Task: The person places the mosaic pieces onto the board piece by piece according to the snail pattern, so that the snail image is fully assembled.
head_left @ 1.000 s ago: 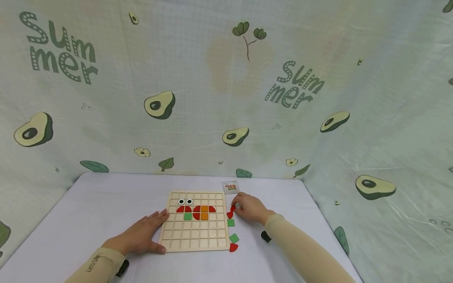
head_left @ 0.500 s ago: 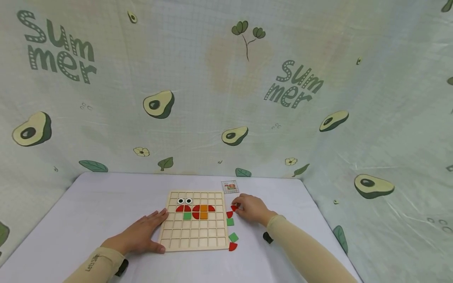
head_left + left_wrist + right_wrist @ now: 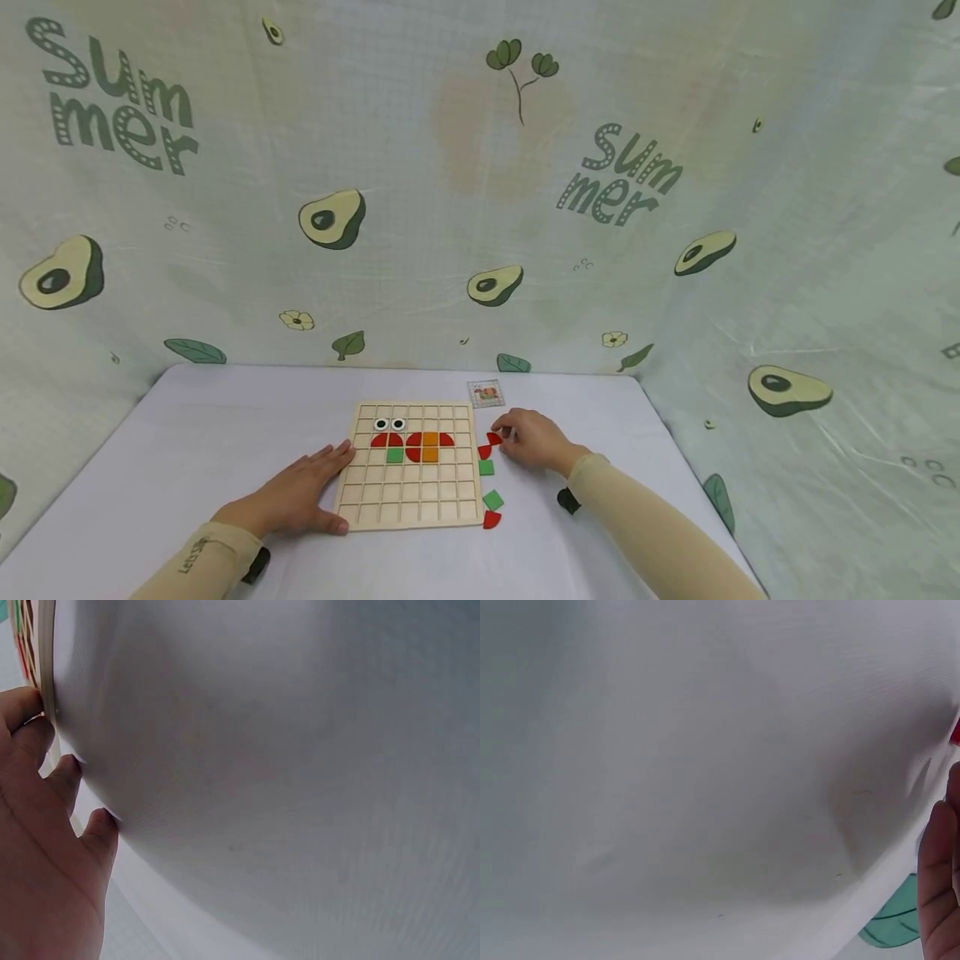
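Observation:
A wooden grid board (image 3: pixel 408 492) lies on the white table, with two eye pieces (image 3: pixel 390 424), red curved pieces, orange squares (image 3: pixel 430 454) and a green square (image 3: pixel 394 455) set in its cells. My left hand (image 3: pixel 288 496) rests along the board's left edge, fingers spread and thumb at the near corner. Right of the board, my right hand (image 3: pixel 534 439) pinches a red quarter-circle piece (image 3: pixel 493 437) between curled fingers. In the right wrist view, only some fingers (image 3: pixel 937 877) and a sliver of red show at the right edge.
Beside the board's right edge lie another red quarter-circle (image 3: pixel 485 452), two loose green squares (image 3: pixel 492 500) and a red quarter-circle piece (image 3: pixel 491 520) nearest me. A small picture card (image 3: pixel 486 393) lies beyond the right hand. A printed curtain (image 3: pixel 420 208) rises behind the table.
The red quarter-circle at my right fingertips has turned a little, while that hand stays in nearly the same place. My left hand and the board have not moved; the view has shifted slightly.

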Available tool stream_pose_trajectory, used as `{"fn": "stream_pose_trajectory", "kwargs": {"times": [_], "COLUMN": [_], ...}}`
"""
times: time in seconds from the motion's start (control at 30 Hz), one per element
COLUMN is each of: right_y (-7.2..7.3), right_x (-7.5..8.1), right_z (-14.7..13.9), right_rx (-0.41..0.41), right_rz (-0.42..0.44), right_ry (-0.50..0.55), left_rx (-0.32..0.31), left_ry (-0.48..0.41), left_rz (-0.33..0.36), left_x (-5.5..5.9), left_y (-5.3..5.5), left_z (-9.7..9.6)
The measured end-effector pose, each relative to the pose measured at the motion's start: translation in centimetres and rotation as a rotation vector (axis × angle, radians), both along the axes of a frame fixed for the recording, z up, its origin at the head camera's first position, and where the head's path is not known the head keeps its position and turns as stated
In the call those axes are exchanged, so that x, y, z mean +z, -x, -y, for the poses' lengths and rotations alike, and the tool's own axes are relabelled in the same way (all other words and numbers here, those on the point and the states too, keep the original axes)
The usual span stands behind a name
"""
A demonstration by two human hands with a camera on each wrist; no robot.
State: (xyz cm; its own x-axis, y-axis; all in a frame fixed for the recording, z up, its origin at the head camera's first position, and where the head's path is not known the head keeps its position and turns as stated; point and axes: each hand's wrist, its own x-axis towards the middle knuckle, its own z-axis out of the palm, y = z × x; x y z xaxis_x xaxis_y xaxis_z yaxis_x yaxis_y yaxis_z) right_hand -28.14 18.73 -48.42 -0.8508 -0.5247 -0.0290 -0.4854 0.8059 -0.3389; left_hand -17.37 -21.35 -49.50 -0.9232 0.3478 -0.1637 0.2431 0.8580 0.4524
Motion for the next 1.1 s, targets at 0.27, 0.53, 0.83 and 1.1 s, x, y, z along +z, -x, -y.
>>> {"fn": "stream_pose_trajectory", "kwargs": {"times": [0.27,0.53,0.83,1.1], "right_y": [0.4,0.0,-0.4,-0.6], "right_x": [-0.3,0.3,0.7,0.6], "right_z": [0.5,0.1,-0.6,-0.5], "right_rx": [0.057,0.000,-0.007,-0.008], "right_rz": [-0.011,-0.019,0.039,0.008], "right_ry": [-0.030,-0.062,-0.014,-0.043], "left_rx": [0.001,-0.002,-0.008,-0.001], "left_ry": [-0.009,-0.013,-0.018,-0.016], "left_rz": [-0.002,-0.007,-0.012,-0.011], "left_x": [0.0,0.1,-0.1,-0.1], "left_y": [0.0,0.1,0.1,0.0], "left_z": [0.0,0.1,0.3,0.2]}}
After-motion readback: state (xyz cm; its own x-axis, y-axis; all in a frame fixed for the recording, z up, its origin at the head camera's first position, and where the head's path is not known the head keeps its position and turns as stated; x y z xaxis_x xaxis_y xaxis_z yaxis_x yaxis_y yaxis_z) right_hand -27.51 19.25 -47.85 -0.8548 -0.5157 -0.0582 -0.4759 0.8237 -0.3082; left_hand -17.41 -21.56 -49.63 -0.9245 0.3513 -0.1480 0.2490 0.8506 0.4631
